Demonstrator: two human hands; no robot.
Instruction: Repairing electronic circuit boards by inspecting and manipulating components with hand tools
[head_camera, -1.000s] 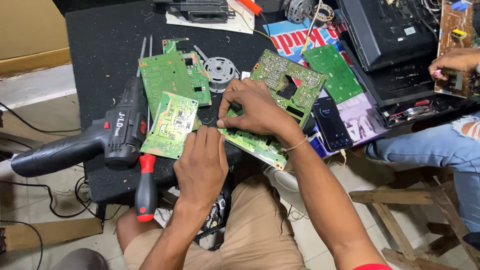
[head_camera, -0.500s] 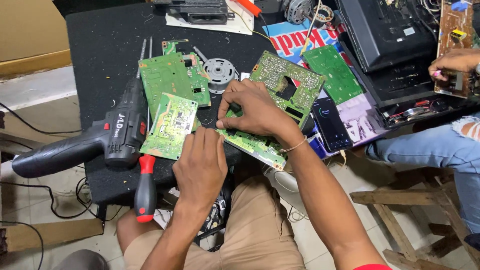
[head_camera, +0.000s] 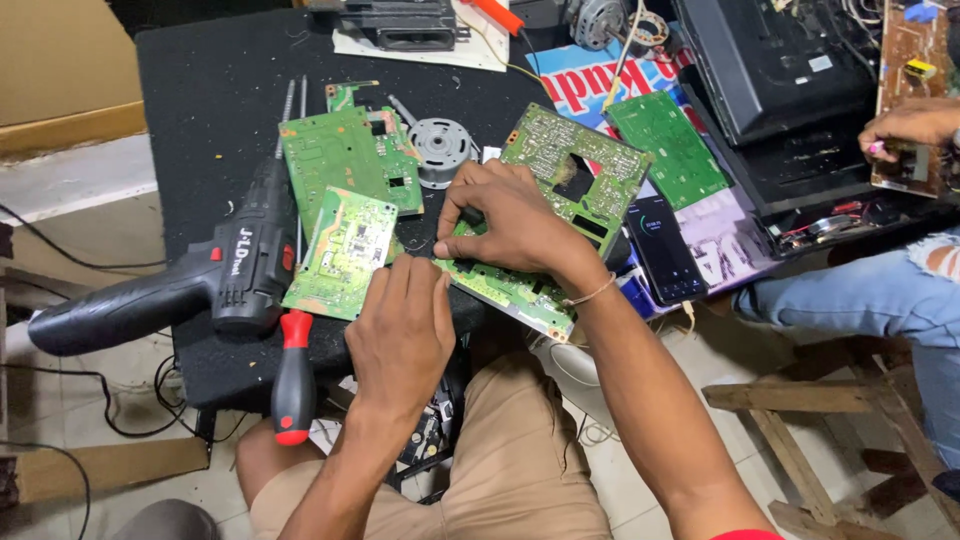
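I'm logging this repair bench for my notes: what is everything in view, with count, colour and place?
circuit boards: four, green, on the black table
large board: one, green, under the right hand
drill: one, black, left table edge
screwdriver: one, red and black, beside the drill
motor: one, grey, table middle
phone: one, dark, right of the large board
another person's hand: one, far right, on a brown board
left hand: at the table's near edge, grip unclear
right hand: pressing on the large board
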